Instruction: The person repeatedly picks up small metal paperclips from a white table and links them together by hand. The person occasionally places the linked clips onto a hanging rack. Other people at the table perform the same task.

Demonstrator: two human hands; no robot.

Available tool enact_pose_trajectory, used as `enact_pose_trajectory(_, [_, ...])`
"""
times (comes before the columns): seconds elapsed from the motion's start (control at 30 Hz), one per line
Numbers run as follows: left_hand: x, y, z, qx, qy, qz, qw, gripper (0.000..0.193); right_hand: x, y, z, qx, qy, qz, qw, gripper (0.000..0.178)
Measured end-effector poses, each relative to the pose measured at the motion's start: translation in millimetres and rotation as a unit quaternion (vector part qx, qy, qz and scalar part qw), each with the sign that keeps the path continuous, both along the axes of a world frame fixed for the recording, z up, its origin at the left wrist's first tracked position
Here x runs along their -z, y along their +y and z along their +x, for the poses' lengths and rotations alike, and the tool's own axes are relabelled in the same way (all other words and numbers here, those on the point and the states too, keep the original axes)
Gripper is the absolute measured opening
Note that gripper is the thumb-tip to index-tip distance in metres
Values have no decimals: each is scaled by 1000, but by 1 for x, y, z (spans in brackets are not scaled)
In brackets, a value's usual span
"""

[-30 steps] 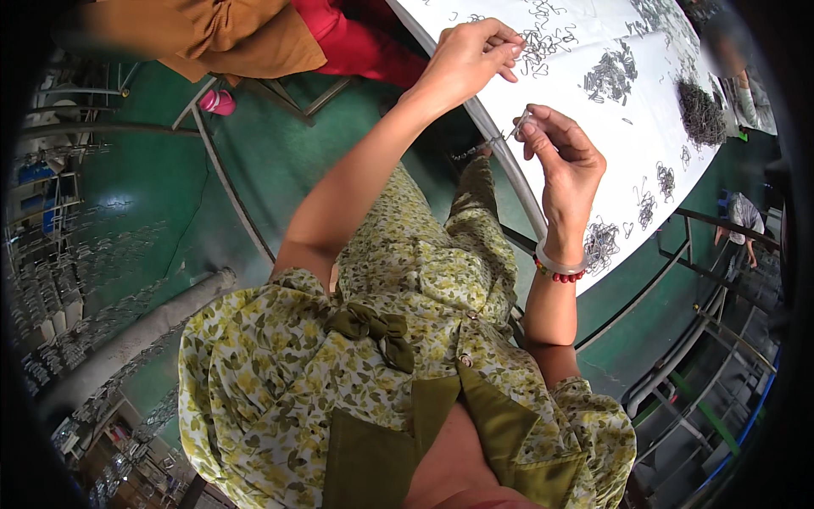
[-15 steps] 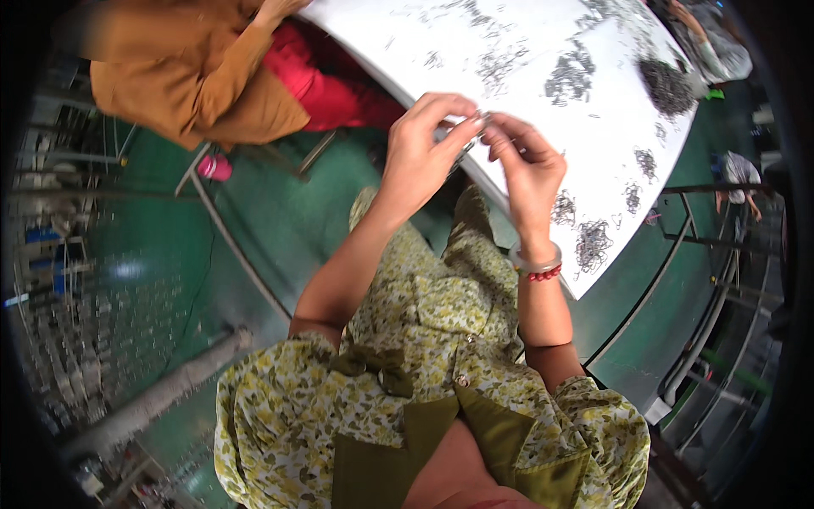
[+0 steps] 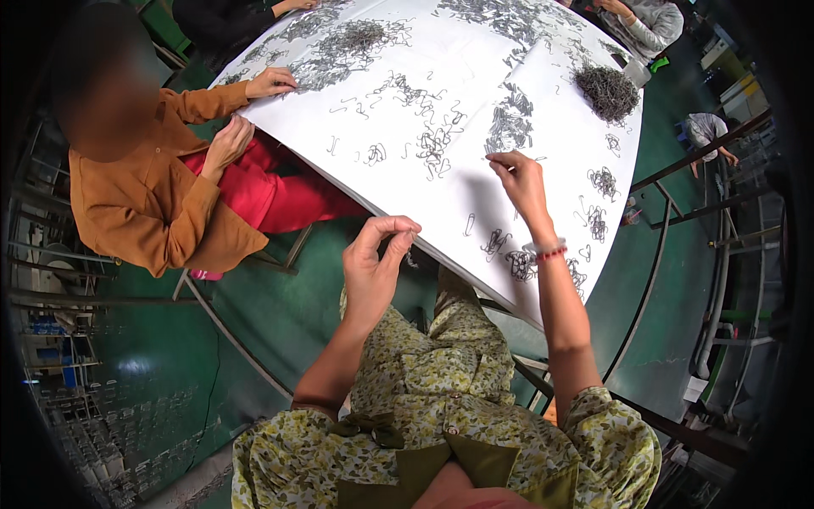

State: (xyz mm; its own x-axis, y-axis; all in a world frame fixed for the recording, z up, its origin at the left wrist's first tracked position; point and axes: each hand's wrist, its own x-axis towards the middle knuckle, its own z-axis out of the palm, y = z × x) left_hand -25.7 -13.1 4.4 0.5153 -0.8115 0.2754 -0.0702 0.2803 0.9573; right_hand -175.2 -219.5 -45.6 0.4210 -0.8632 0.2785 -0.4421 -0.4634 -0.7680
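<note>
Because my left hand [image 3: 373, 267] pinches a metal piece [image 3: 413, 234] beside the worktop [image 3: 398, 191], a slack grip could drop it; whether my right hand [image 3: 526, 187] holds anything I can't tell.

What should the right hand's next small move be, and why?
Probably the right hand should pick a piece from the grey pile: its thumb and forefinger are at or just above that pile's near end, while the left hand seems to pinch something too small to identify.
</note>
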Motion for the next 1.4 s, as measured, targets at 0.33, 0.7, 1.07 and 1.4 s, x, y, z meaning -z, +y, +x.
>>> enact_pose_trajectory(0.33, [-6,8,3,24,-38,48,998,6,63,-60,14,-71,273,-308,909,9])
enact_pose_trajectory(0.7, [25,8,-1,-9,2,46,999,7,-46,116,20,-173,-273,220,921,6])
enact_pose_trajectory(1.07, [29,15,-8,38,72,59,995,9,-48,148,22,-161,-262,104,946,5])
enact_pose_trajectory(1.4, [36,-1,9,22,129,32,991,11,-54,160,16,-147,-259,154,942,7])
